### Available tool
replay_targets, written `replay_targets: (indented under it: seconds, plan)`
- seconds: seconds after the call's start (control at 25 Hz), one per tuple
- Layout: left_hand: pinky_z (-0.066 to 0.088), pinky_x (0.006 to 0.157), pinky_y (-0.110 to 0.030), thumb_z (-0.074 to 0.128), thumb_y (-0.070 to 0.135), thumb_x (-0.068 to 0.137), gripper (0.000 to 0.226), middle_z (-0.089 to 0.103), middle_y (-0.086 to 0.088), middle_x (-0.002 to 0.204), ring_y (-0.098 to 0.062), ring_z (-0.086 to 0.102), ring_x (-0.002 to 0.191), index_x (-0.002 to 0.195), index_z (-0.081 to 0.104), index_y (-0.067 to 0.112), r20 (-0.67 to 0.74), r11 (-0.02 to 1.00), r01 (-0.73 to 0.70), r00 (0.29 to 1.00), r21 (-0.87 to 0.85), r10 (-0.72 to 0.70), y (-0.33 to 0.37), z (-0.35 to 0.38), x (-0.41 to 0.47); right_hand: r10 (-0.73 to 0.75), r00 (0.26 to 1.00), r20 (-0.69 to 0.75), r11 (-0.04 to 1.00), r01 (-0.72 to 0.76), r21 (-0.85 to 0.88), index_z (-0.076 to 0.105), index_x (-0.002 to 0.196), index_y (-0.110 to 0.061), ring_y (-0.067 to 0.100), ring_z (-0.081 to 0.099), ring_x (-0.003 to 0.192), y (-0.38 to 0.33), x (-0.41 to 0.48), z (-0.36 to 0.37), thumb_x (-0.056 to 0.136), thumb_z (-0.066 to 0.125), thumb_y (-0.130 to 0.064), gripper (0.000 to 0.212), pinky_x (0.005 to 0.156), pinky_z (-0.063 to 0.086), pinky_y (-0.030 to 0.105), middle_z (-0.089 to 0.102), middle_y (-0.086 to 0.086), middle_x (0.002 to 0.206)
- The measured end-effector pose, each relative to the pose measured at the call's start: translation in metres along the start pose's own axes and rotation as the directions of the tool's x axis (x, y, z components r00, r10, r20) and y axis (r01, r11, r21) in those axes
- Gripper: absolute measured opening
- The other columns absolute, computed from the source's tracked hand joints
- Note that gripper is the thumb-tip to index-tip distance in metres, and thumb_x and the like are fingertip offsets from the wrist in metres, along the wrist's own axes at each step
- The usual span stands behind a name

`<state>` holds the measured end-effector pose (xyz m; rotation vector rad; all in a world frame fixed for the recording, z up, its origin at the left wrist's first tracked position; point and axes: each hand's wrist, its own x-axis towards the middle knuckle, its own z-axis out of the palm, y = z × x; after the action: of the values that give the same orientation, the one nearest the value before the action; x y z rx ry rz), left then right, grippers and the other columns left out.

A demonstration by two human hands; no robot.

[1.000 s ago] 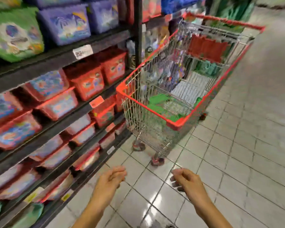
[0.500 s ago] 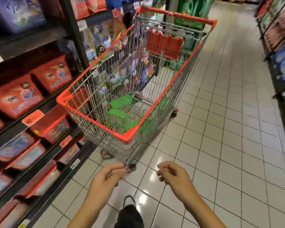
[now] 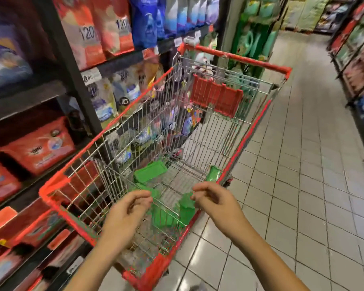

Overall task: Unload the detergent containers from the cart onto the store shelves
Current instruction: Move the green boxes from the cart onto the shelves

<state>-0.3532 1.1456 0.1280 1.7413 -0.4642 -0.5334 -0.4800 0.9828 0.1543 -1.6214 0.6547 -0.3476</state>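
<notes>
We hold both hands over the near end of the cart [image 3: 235, 57], inside its red rim. Our left hand [image 3: 126, 215] and our right hand [image 3: 215, 204] hang side by side, fingers loosely curled, with nothing in either.

The green containers [image 3: 166, 217] sit low on the wire bottom, bunched at the end nearest us, so they lie below the hands and slightly ahead. The closest one is under the gap between our hands, about as near to one as to the other. A lidded container [image 3: 150, 174] lies further in on the left hand's side, lid upward. A narrow container [image 3: 212, 174] stands against the cart's right wall, just beyond the right hand. The blur hides their exact long axes.

The shelves [image 3: 27, 95] stand on our left, close beside the cart. We judge the coming move a reach straight down, then a carry leftward.
</notes>
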Motion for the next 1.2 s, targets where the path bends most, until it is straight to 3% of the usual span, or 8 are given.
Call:
replay_targets:
  seconds: [0.2, 0.36, 0.48, 0.64, 0.8, 0.92, 1.08, 1.2]
  plan:
    - [0.045, 0.066, -0.002, 0.058, 0.003, 0.092, 0.023, 0.073, 0.006, 0.093, 0.012, 0.063, 0.074, 0.097, 0.067, 0.024, -0.029, 0.996, 0.037, 0.999, 0.087, -0.034, 0.009, 0.01, 0.067, 0.026, 0.997, 0.069, 0.997, -0.02, -0.08, 0.061, 0.096, -0.01, 0.019, 0.057, 0.076, -0.011, 0.091, -0.02, 0.09, 0.049, 0.01, 0.024, 0.062, 0.046, 0.012, 0.06, 0.018, 0.086]
    - [0.049, 0.081, -0.016, 0.059, 0.015, 0.093, 0.019, 0.072, 0.011, 0.099, 0.003, 0.066, 0.09, 0.103, 0.067, 0.029, -0.122, 0.988, 0.152, 0.982, 0.033, -0.146, 0.002, 0.031, 0.128, 0.043, 0.986, 0.159, 0.984, -0.014, -0.177, 0.062, 0.103, -0.01, 0.02, 0.062, 0.081, -0.007, 0.177, -0.03, 0.091, 0.054, 0.001, 0.018, 0.077, 0.054, 0.029, 0.067, 0.016, 0.092]
    - [0.048, 0.073, -0.021, 0.058, 0.016, 0.094, 0.018, 0.07, 0.008, 0.1, -0.008, 0.064, 0.087, 0.105, 0.066, 0.028, -0.219, 0.967, 0.253, 0.943, -0.02, -0.251, -0.008, 0.052, 0.183, 0.031, 0.96, 0.279, 0.973, 0.034, -0.227, 0.062, 0.105, -0.009, 0.019, 0.06, 0.077, 0.0, 0.25, -0.027, 0.091, 0.052, 0.001, 0.02, 0.077, 0.054, 0.036, 0.065, 0.007, 0.086]
    - [0.044, 0.072, -0.026, 0.059, 0.01, 0.093, 0.019, 0.068, 0.002, 0.096, -0.014, 0.059, 0.079, 0.098, 0.066, 0.026, -0.357, 0.919, 0.383, 0.848, -0.097, -0.391, -0.03, 0.072, 0.263, 0.066, 0.902, 0.427, 0.934, 0.095, -0.345, 0.061, 0.099, -0.013, 0.023, 0.054, 0.074, 0.017, 0.346, -0.017, 0.092, 0.05, -0.001, 0.018, 0.075, 0.052, 0.047, 0.06, 0.012, 0.081]
    - [0.041, 0.063, -0.027, 0.063, 0.008, 0.09, 0.018, 0.067, -0.009, 0.085, -0.019, 0.053, 0.066, 0.106, 0.069, 0.011, -0.428, 0.84, 0.483, 0.723, -0.246, -0.541, -0.071, 0.071, 0.328, 0.15, 0.865, 0.478, 0.868, 0.116, -0.482, 0.062, 0.105, -0.005, 0.028, 0.061, 0.081, 0.058, 0.423, -0.003, 0.089, 0.059, -0.009, 0.017, 0.077, 0.051, 0.038, 0.065, 0.014, 0.088]
    - [0.054, 0.081, -0.036, 0.065, 0.017, 0.082, 0.009, 0.069, -0.014, 0.102, -0.03, 0.065, 0.088, 0.09, 0.069, 0.02, -0.456, 0.776, 0.553, 0.631, -0.304, -0.628, -0.119, 0.065, 0.357, 0.244, 0.811, 0.531, 0.813, 0.128, -0.569, 0.057, 0.115, 0.001, 0.033, 0.062, 0.09, 0.101, 0.46, 0.009, 0.085, 0.068, -0.01, 0.034, 0.08, 0.049, 0.036, 0.064, 0.018, 0.101]
    - [0.05, 0.093, -0.049, 0.055, 0.035, 0.075, 0.049, 0.068, -0.027, 0.108, -0.046, 0.061, 0.107, 0.106, 0.07, -0.001, -0.48, 0.681, 0.718, 0.551, -0.144, -0.682, -0.195, 0.061, 0.388, 0.37, 0.755, 0.541, 0.827, -0.002, -0.562, 0.04, 0.135, 0.003, 0.004, 0.059, 0.07, 0.178, 0.502, 0.034, 0.088, 0.062, 0.003, 0.052, 0.057, 0.046, 0.012, 0.048, -0.003, 0.092]
    - [0.042, 0.104, -0.047, 0.056, 0.03, 0.093, 0.047, 0.057, -0.024, 0.13, -0.042, 0.052, 0.121, 0.129, 0.056, 0.0, -0.469, 0.603, 0.797, 0.516, -0.045, -0.717, -0.252, 0.061, 0.398, 0.447, 0.708, 0.546, 0.827, -0.095, -0.554, 0.025, 0.144, 0.004, -0.019, 0.059, 0.064, 0.241, 0.52, 0.054, 0.095, 0.048, 0.008, 0.054, 0.056, 0.046, 0.002, 0.044, -0.01, 0.094]
